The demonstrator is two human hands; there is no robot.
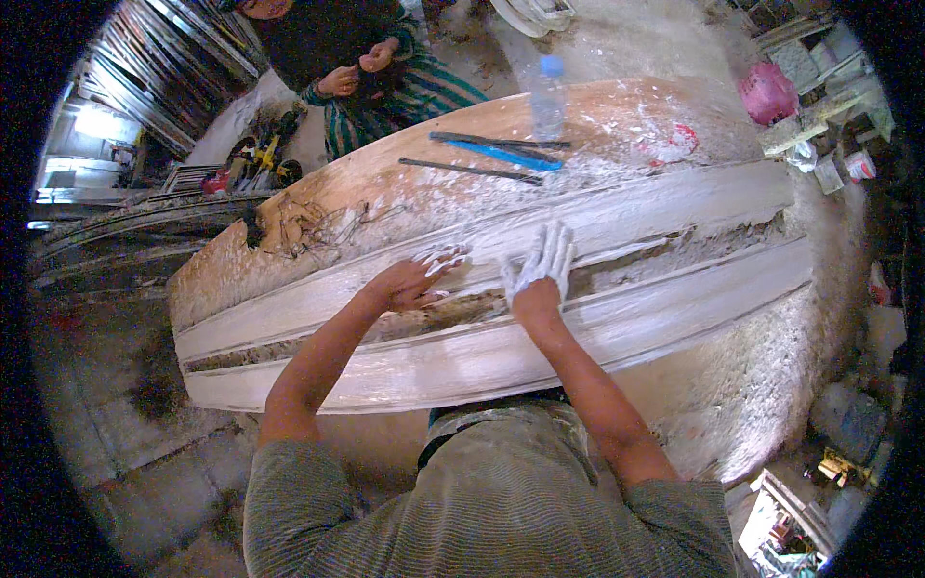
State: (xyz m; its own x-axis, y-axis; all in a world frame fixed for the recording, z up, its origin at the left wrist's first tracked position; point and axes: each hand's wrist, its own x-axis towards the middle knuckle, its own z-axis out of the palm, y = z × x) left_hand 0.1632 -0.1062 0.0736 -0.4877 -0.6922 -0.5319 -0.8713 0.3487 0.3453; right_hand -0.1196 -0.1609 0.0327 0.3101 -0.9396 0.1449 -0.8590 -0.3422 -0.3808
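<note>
In the head view, the far white strip (674, 205), long and smooth, lies lengthwise on the brown bench (376, 183). The right hand (541, 267), coated white, is palm down on this strip, its straight fingers slightly apart. The left hand (420, 277), also palm down and whitened, reaches over the strip with loosely parted fingers; firm contact cannot be told. Nearer than the far white strip run a rough brown gap (636, 267) and the near white strip (462, 361). Beyond it are dark bars (472, 172), a blue bar (506, 155), a clear bottle (548, 108) and a co-worker (332, 43).
</note>
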